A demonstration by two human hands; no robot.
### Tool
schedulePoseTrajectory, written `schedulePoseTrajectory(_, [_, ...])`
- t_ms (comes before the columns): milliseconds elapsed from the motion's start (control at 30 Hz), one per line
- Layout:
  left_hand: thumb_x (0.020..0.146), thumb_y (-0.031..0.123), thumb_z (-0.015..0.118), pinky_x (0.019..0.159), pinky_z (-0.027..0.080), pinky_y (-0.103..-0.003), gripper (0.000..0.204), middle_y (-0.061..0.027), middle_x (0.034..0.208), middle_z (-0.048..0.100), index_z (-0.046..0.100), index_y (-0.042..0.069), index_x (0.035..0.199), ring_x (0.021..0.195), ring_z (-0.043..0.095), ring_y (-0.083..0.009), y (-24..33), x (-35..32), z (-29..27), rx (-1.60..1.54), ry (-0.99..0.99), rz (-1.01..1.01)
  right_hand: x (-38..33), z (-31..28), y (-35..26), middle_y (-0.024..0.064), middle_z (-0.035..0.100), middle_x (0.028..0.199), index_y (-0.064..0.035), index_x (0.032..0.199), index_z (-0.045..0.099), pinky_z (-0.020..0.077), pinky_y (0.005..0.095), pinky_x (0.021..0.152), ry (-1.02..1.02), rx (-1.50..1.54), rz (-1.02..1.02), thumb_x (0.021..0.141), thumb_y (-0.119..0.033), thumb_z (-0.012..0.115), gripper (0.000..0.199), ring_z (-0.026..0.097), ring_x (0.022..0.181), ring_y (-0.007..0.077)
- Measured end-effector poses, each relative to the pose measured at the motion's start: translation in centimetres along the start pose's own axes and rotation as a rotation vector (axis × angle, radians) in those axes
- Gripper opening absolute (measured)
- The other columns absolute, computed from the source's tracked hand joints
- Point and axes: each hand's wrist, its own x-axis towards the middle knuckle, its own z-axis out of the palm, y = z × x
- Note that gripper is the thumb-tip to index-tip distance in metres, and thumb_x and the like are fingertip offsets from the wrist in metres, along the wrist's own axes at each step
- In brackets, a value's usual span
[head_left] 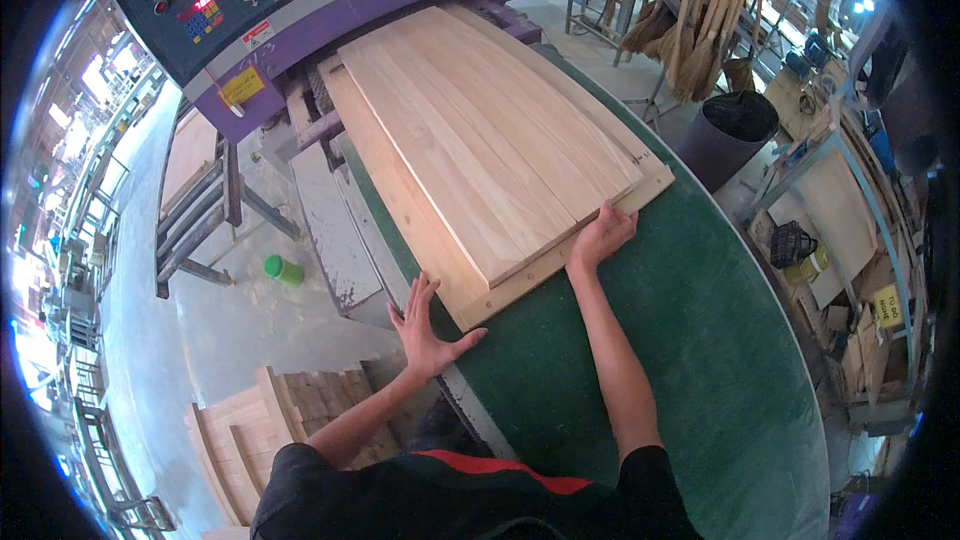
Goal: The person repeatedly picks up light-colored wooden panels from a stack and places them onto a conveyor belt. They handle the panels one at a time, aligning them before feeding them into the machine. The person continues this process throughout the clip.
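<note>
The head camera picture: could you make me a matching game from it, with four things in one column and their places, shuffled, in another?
Things
1. Upper wooden panel
2. Left hand
3. Green container
4. Brooms

Places
A. On the grey floor, left of the green work surface
B. Gathered at the picture's upper right, near a dark bin
C. Lying on top of the base board
D. By the base board's near left corner, fingers spread

Pairs: 1-C; 2-D; 3-A; 4-B

Downward fisheye view from head
</note>
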Motion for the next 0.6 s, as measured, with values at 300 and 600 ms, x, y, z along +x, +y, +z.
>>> schedulePoseTrajectory(300, [0.068,0.054,0.076,0.113,0.005,-0.057,0.088,-0.0127,0.143,0.042,0.040,0.010,0.135,0.139,0.031,-0.0251,0.2,0.2,0.2,0.046,-0.002,-0.135,0.0,2.5,0.1,0.0303,0.036,0.128,0.0118,0.107,0.043,0.0245,0.0502,0.108,0.025,0.028,-0.018,0.093,-0.028,0.054,0.044,0.025,0.133,0.0411])
schedulePoseTrajectory(600, [0.075,0.051,0.073,0.111,0.010,-0.060,0.090,-0.0127,0.143,0.041,0.031,0.009,0.143,0.134,0.037,-0.0269,-0.2,0.6,1.5,0.114,0.028,-0.164,-0.1,4.8,1.2,0.0298,0.038,0.127,0.0132,0.117,0.040,0.0247,0.0488,0.108,0.086,0.052,-0.050,0.093,-0.035,0.053,0.055,0.031,0.128,0.0405])
